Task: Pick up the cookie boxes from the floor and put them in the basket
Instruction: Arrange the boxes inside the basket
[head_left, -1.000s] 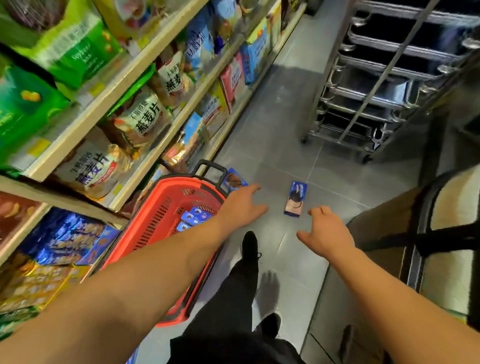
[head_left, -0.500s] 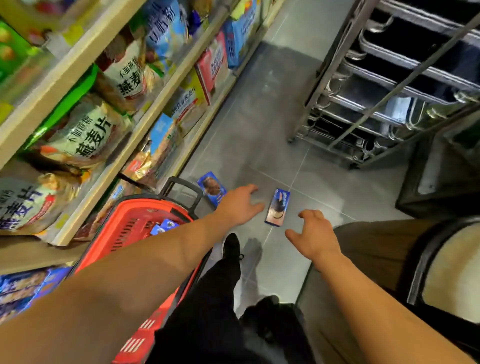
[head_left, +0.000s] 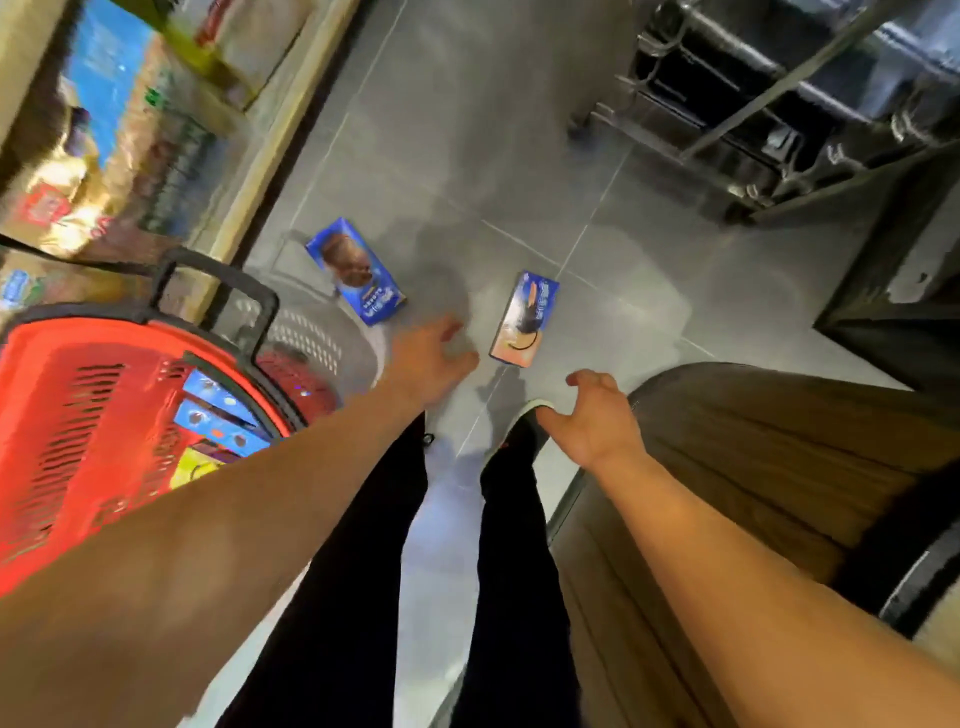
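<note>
Two blue cookie boxes lie flat on the grey floor tiles: one with a chocolate cookie picture (head_left: 356, 270) near the shelf base, one with a pink lower half (head_left: 524, 318) to its right. My left hand (head_left: 428, 358) reaches down between them, fingers apart, holding nothing. My right hand (head_left: 595, 415) hovers lower right of the pink-ended box, also open and empty. The red basket (head_left: 88, 415) with a black handle stands at the left and holds several blue cookie boxes (head_left: 221, 413).
A store shelf (head_left: 249, 171) with snack bags runs along the left. A wheeled metal rack (head_left: 737, 119) stands at the upper right. A brown surface (head_left: 779, 467) is at my right. My black-trousered legs and shoes are below the hands.
The view has tilted down and closer to the floor. Both hands have moved lower toward the two boxes, which lie where they were.
</note>
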